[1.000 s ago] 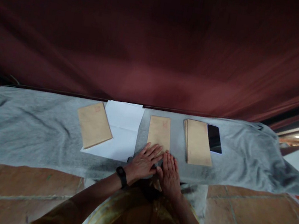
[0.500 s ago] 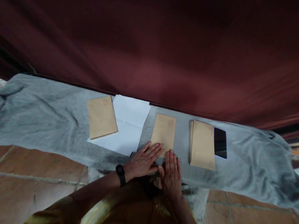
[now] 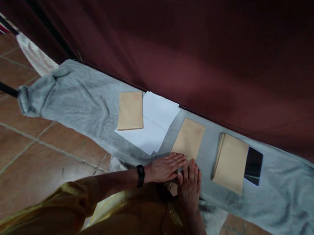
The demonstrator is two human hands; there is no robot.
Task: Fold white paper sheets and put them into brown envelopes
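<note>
A brown paper envelope (image 3: pixel 189 136) lies flat on the grey cloth in front of me, with a faint reddish mark near its upper right corner. My left hand (image 3: pixel 165 168), with a black band on the wrist, rests across the envelope's near edge, fingers stretched to the right. Beside it, my right hand (image 3: pixel 190 182) lies with fingers extended forward at the near right corner of the same envelope. Both hands are open and flat, palms down, and close together. Their palms hide the envelope's near edge.
Left of the hands, brown envelopes (image 3: pixel 130 112) lie partly over white paper sheets (image 3: pixel 160 112). To the right, a stack of brown envelopes (image 3: pixel 231 163) sits against a dark phone (image 3: pixel 253 166). Grey cloth (image 3: pixel 88 98) covers the narrow surface; a dark red curtain (image 3: pixel 184 58) hangs behind.
The camera view has turned and tilted, so everything on the cloth appears shifted right. My left hand's fingers now point more to the right along the envelope's near edge. The other items have not moved.
</note>
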